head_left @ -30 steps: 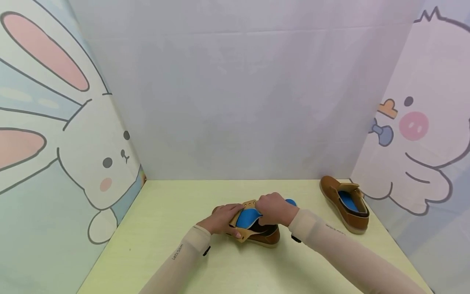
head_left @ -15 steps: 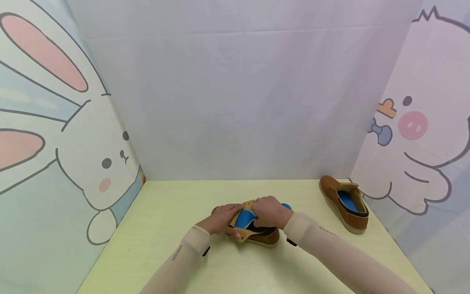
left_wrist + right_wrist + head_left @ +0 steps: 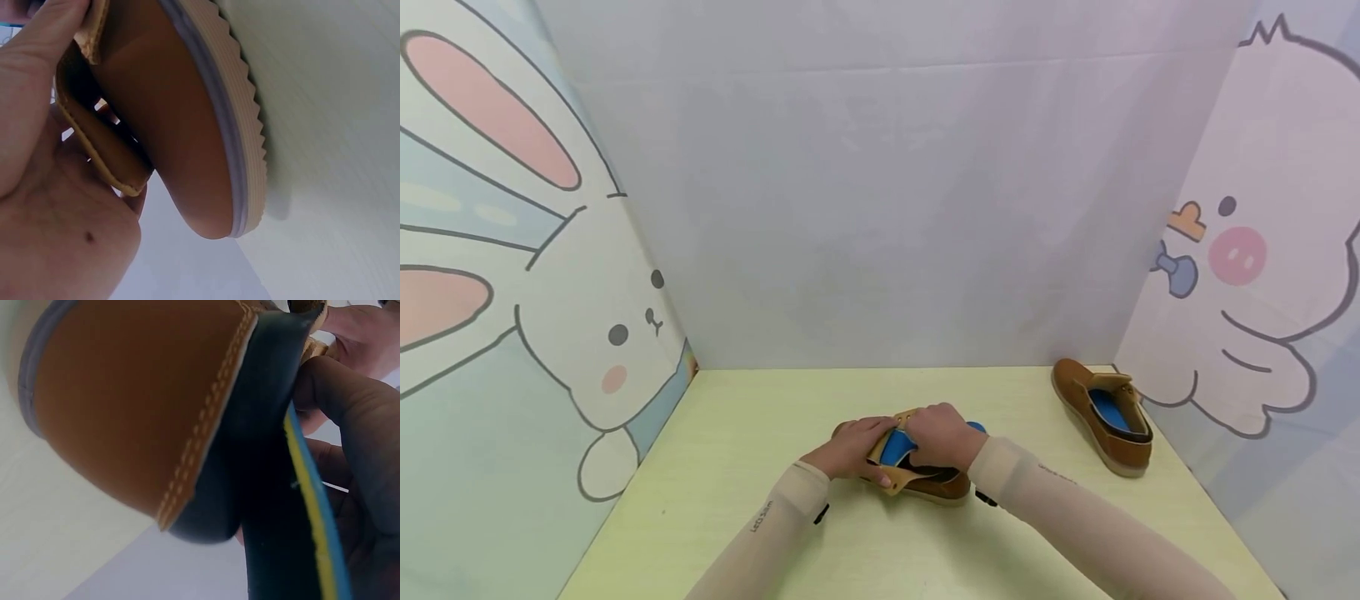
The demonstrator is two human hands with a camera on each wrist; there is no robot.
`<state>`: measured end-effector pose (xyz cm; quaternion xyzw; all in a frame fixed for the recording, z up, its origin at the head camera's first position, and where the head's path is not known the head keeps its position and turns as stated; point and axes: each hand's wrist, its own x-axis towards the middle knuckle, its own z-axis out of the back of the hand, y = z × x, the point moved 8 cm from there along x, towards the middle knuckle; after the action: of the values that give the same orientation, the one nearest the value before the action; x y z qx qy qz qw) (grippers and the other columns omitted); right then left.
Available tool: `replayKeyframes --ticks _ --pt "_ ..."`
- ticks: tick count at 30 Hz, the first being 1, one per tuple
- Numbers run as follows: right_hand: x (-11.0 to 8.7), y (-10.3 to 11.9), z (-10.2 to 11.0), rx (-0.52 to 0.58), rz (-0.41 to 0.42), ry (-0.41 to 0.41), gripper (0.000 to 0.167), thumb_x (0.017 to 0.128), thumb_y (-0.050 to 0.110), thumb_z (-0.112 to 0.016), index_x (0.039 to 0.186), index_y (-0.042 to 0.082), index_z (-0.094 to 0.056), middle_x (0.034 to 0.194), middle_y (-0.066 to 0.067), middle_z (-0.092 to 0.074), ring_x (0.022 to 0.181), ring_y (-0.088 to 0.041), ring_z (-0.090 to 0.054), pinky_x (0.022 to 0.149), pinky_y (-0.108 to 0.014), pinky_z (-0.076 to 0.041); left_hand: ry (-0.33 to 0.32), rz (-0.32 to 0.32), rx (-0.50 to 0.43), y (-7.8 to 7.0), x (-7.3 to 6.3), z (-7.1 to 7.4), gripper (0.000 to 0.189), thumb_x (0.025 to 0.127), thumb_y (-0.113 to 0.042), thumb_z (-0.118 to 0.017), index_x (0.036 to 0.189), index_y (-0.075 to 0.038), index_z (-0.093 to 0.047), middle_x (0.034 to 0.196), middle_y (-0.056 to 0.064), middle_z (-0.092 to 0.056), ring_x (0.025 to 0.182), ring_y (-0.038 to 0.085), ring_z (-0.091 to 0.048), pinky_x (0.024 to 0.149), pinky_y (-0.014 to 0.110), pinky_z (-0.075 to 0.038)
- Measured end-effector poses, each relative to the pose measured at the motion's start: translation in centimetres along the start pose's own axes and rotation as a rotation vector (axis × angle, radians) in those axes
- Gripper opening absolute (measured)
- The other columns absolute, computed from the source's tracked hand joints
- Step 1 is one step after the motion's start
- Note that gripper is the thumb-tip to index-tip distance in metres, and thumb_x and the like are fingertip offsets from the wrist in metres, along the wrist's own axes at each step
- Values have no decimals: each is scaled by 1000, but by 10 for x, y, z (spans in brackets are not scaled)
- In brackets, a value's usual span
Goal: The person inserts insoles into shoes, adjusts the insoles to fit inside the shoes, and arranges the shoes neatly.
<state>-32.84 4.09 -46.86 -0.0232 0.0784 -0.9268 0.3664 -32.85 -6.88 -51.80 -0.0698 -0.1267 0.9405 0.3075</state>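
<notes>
A brown shoe (image 3: 951,489) with tan eyelet flaps lies on the table, toe to the left. My left hand (image 3: 850,450) grips its front part, thumb on the near flap and fingers at the far one. In the left wrist view that hand (image 3: 62,206) holds the flaps apart beside the shoe's side (image 3: 169,112). My right hand (image 3: 942,436) pinches a blue insole (image 3: 895,447), partly inside the shoe opening. In the right wrist view the insole (image 3: 319,525) shows a yellow layer and dark underside, with its heel part outside the shoe. The insole's front end is hidden.
A second brown shoe (image 3: 1101,421), with a blue insole inside, stands at the table's (image 3: 760,400) right back edge. A pale curtain (image 3: 880,208) hangs behind, and cartoon-printed sheets (image 3: 602,400) flank both sides.
My right hand has moved left and slightly down, sliding the insole deeper into the shoe. The left hand and the shoe have stayed in place.
</notes>
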Motion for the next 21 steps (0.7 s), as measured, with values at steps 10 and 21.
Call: replayKeyframes --ticks 10,21 --pt "8 10 -8 -27 -10 -11 22 84 37 -79 88 16 -72 72 3 -62 59 -11 -54 55 -30 -52 -1 -17 -9 0 -2 -1 99 82 -57 -79 159 -16 -32 159 4 -37 145 25 -36 116 50 -32" --pt "17 17 -12 3 -8 -35 23 87 36 -78 95 15 -73 77 3 -65 65 -14 -58 55 -32 -53 -13 -38 15 3 1 -1 97 81 -60 -77 158 -22 -33 158 0 -40 144 21 -37 115 48 -32"
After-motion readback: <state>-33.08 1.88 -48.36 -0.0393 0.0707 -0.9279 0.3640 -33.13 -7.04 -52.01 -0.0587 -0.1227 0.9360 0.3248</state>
